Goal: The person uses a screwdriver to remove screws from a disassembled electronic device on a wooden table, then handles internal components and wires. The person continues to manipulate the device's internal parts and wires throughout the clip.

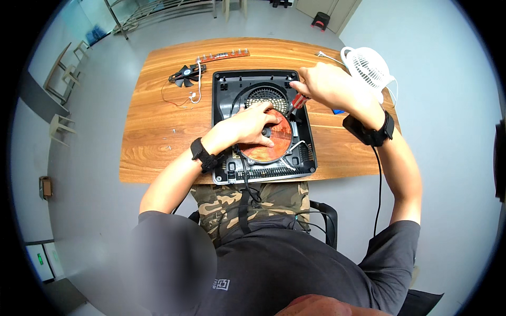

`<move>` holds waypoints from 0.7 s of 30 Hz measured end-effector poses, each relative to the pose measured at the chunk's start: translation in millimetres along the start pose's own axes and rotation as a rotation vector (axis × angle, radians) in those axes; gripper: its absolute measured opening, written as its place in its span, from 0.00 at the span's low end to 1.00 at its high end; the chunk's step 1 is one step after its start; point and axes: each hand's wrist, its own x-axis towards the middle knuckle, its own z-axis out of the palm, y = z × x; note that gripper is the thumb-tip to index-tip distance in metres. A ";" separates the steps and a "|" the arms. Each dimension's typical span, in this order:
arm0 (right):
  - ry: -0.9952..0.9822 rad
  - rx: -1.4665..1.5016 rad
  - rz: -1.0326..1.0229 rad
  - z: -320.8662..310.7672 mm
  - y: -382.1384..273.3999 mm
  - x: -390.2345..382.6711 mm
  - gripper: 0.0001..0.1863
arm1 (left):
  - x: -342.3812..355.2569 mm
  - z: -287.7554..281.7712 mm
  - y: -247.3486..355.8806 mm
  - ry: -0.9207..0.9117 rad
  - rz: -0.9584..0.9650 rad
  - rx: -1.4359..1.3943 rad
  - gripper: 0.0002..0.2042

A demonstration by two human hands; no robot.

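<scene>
An opened black cooktop housing (224,100) lies on the wooden table in front of me. Inside it sits a round copper induction coil (276,142) with pale leads at its lower right. My left hand (253,125) rests on the coil, its fingers spread over the top. My right hand (329,87) is closed round the red-and-white handle of a screwdriver (299,101). The screwdriver slants down to the left, toward the coil's upper right edge; its tip is hard to make out. Above the coil, a round vent grille (258,95) shows in the housing.
On the table (153,126), a small black fan (185,76) with thin wires lies left of the housing, near a narrow circuit board (224,56). Small loose screws (169,139) lie at the left. A white desk fan (369,68) and its plug (322,54) stand at the right.
</scene>
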 end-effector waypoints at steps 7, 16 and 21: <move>0.001 -0.041 0.069 -1.1 -6.0 -2.3 0.19 | -0.3 -0.8 -1.1 0.008 0.008 -0.014 0.35; -0.159 0.149 -0.057 -6.8 13.5 -4.0 0.16 | -1.0 -4.1 3.6 -0.030 -0.033 -0.012 0.35; -0.063 0.088 0.004 0.0 3.7 1.8 0.19 | -3.1 -7.6 7.1 -0.046 -0.052 -0.017 0.35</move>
